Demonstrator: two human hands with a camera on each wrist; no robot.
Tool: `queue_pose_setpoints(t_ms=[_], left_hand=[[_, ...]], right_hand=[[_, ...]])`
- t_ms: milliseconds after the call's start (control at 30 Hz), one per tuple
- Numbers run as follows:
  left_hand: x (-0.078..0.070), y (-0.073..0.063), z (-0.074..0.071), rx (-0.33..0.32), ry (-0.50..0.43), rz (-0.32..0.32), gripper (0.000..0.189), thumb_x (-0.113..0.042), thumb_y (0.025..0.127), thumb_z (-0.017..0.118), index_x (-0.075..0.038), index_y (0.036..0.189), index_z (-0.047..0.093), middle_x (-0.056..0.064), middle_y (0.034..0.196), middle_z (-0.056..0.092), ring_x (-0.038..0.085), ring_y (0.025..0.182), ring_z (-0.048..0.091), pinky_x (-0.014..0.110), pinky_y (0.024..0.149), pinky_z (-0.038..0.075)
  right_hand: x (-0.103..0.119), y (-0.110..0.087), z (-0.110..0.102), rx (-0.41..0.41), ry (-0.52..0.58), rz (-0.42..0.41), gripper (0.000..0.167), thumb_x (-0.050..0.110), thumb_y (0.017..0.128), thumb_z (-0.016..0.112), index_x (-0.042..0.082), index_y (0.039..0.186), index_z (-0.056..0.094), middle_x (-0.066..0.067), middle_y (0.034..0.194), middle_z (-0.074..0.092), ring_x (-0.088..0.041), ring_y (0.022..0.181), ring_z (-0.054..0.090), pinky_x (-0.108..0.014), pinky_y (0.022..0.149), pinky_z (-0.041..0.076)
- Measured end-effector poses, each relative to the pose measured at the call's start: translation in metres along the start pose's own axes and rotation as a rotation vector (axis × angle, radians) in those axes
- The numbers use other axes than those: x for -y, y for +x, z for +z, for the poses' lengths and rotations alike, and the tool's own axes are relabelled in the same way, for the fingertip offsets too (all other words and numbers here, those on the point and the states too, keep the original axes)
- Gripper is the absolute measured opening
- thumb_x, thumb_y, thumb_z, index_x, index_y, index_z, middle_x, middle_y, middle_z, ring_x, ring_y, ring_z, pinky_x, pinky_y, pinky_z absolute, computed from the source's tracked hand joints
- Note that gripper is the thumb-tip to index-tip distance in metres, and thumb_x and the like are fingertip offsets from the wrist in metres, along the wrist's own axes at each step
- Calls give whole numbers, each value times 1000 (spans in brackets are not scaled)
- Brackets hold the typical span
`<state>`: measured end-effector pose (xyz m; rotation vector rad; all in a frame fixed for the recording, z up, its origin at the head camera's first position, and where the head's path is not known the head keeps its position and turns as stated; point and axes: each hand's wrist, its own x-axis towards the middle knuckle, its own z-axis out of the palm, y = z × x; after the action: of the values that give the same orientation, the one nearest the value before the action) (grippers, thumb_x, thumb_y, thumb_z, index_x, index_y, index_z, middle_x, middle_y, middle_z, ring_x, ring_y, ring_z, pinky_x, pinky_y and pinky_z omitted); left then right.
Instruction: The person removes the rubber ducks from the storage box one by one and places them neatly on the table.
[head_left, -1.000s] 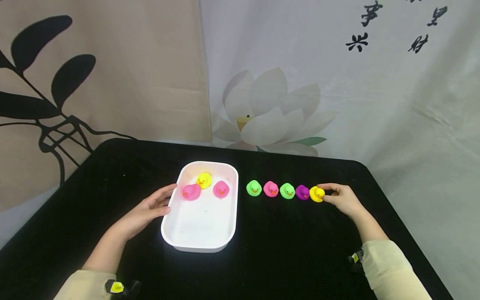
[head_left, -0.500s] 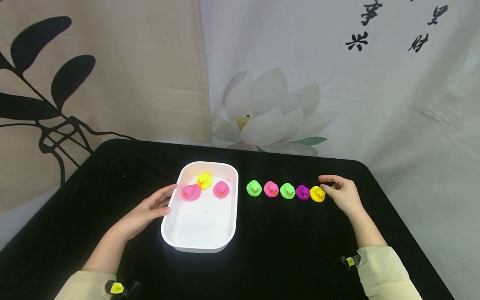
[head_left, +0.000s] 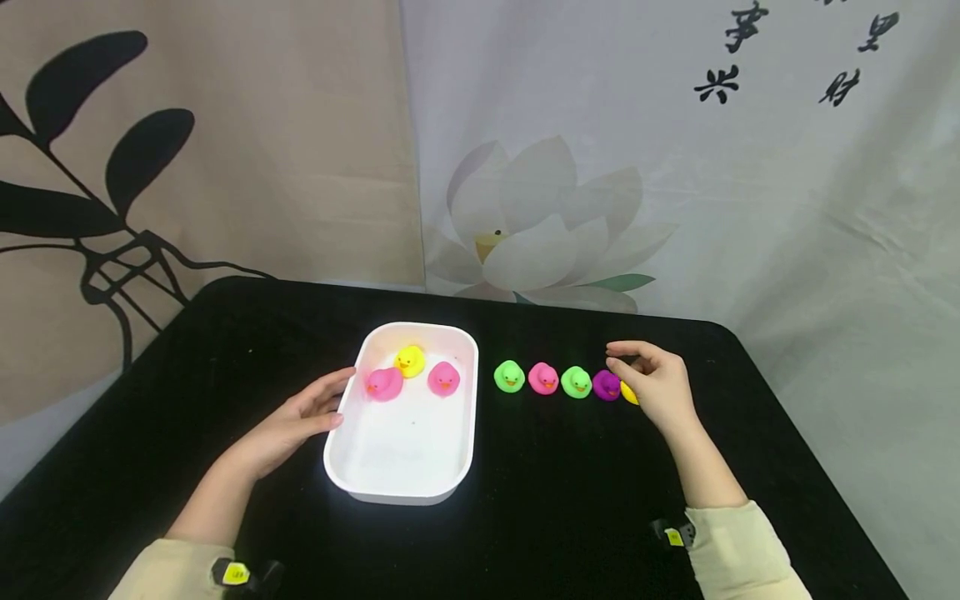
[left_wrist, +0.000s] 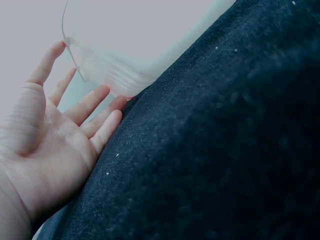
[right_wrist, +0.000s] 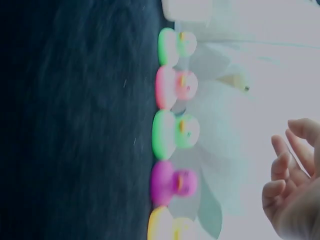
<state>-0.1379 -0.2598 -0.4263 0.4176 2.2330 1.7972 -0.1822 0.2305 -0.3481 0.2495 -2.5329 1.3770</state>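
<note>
My left hand (head_left: 288, 427) rests with spread, straight fingers against the left side of the white tray (head_left: 397, 481); the left wrist view shows its fingertips right at the tray wall. Inside the tray sit a yellow rubber duck (head_left: 410, 361) and two pink ones (head_left: 385, 384). Right of the tray runs a row of ducks: green (head_left: 509, 377), pink (head_left: 543, 378), green (head_left: 577, 382), purple (head_left: 607, 385) and yellow (head_left: 629, 394). My right hand (head_left: 658, 385) hovers above the row's right end, holding nothing, fingers loosely bent. It partly hides the yellow duck in the head view.
A black cloth (head_left: 555, 500) covers the table, with its far edge close behind the tray and ducks. Behind it hangs a printed backdrop (head_left: 540, 208) with a lotus, leaves and characters.
My right hand has let go of the yellow duck at the row's end, lifted, and moved left over it. The left hand, tray and ducks stay in place.
</note>
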Motion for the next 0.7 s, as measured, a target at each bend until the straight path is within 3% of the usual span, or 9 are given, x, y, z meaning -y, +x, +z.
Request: queue_pose_setpoints(t_ms=[200,500,700], left_hand=[[1,0,0,2,4,9,67,-20,91,59,-15,149,27,14,151,29,41,129,38,60,97,38],[0,1,-1,3,5,6,67,-20,91,59,-15,149,27,13,152,28,41,130,37,60,97,37],[-1,0,0,2,7,-2,67,-21,91,59,-15,149,26,14,152,28,41,131,36,61,98,37]], right_hand=[[20,-4,17,7,61,-36,21,17,89,70,5,106,71,-7,86,65,-15,57,45,-26,44,38],[42,-8,46,88,117,-52,22,10,87,72,6,108,70,-8,102,69,-20,65,49,-24,51,39],[58,-13,67,136,147,-42,24,13,85,74,8,108,71,-6,97,67,-22,69,51,-24,53,42]])
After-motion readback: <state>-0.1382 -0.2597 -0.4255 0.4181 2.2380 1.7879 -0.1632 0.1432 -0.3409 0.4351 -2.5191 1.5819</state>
